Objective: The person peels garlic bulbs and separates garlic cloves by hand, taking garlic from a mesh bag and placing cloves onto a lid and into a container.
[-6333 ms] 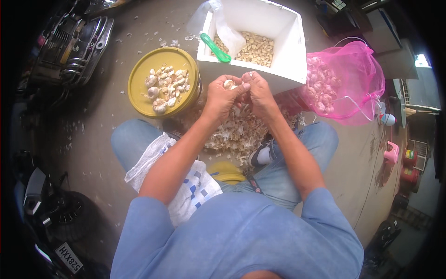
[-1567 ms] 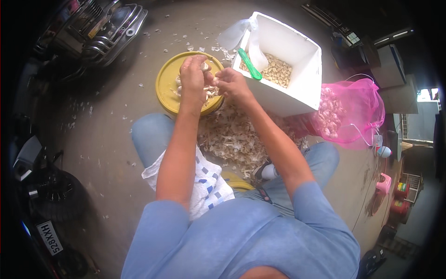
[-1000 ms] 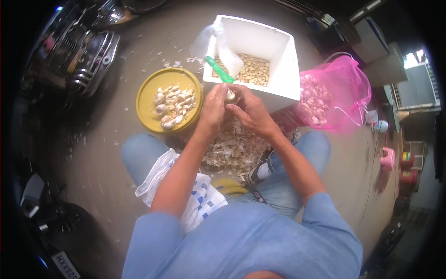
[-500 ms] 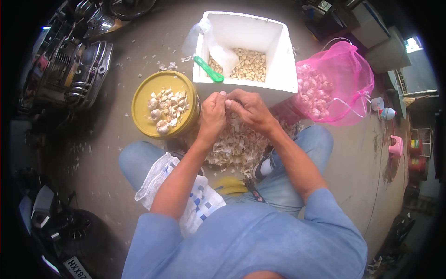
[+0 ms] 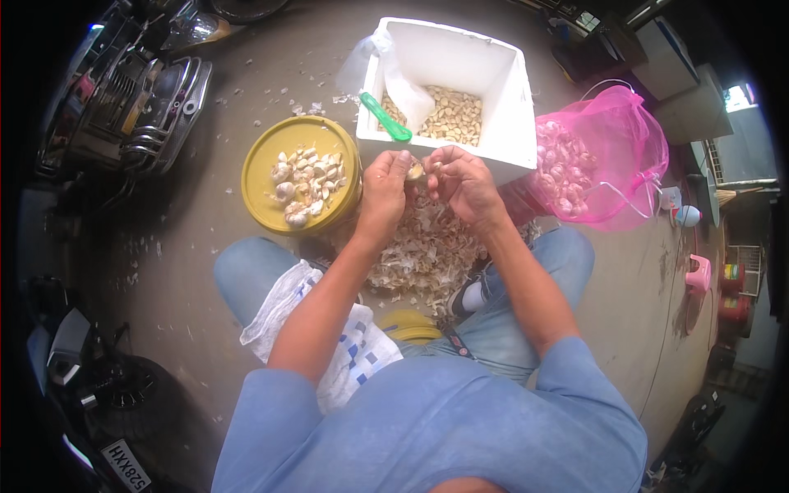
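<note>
My left hand (image 5: 386,187) pinches a pale garlic clove (image 5: 415,172) between thumb and fingers, just in front of the white foam box (image 5: 448,152). Close beside it, the thumb and fingers of my right hand (image 5: 464,182) are drawn together at the clove's right side; a small pale bit shows at their tips, too small to name. Inside the box lie many peeled cloves (image 5: 450,115). Loose cloves and a few bulbs (image 5: 308,182) rest on a round yellow lid (image 5: 261,195) to the left. Below my hands spreads a heap of garlic skins (image 5: 427,255).
A green-handled tool (image 5: 385,117) and a clear plastic bag (image 5: 399,78) hang over the box's left rim. To the right sits a pink mesh bag (image 5: 633,164) of whole bulbs. A patterned cloth (image 5: 353,353) covers my left thigh. Metal vehicle parts (image 5: 168,123) stand far left.
My hands have come apart a little, and the clove now shows between them. The whole view has shifted slightly, moving the box and lid a bit to the right and up.
</note>
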{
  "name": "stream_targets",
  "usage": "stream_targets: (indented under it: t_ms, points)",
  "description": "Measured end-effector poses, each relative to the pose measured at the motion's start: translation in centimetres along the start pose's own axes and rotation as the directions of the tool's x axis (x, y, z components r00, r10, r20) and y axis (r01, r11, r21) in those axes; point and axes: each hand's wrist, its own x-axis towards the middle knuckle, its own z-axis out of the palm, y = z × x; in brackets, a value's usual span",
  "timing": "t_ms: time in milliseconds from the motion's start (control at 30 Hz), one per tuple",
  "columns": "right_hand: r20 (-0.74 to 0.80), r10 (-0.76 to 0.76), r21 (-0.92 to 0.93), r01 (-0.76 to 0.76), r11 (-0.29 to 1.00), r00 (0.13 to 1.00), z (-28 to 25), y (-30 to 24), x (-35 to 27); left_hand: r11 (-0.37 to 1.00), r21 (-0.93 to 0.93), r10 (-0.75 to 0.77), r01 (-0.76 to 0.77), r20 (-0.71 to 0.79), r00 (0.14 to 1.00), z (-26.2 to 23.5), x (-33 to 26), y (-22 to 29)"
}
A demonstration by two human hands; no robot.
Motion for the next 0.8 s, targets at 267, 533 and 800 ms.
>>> stream_targets:
  t_ms: [267, 533, 800]
  points:
    - [0.079, -0.032, -0.444, 0.064, 0.894, 0.996, 0.9, -0.2, -0.4, 1.000, -0.031, -0.001, 0.001, -0.019, 1.000, -1.1, 1.1, 0.4]
    - [0.033, -0.092, -0.432, 0.097, 0.897, 0.995, 1.7, -0.5, -0.8, 1.000, -0.023, -0.009, 0.009, -0.008, 1.000, -1.0, 0.7, 1.0]
    - [-0.023, -0.147, -0.701, 0.089, 0.707, 0.989, 2.2, -0.9, -1.0, 0.998, 0.060, 0.034, -0.034, 0.008, 0.999, -0.9, 0.7, 0.7]
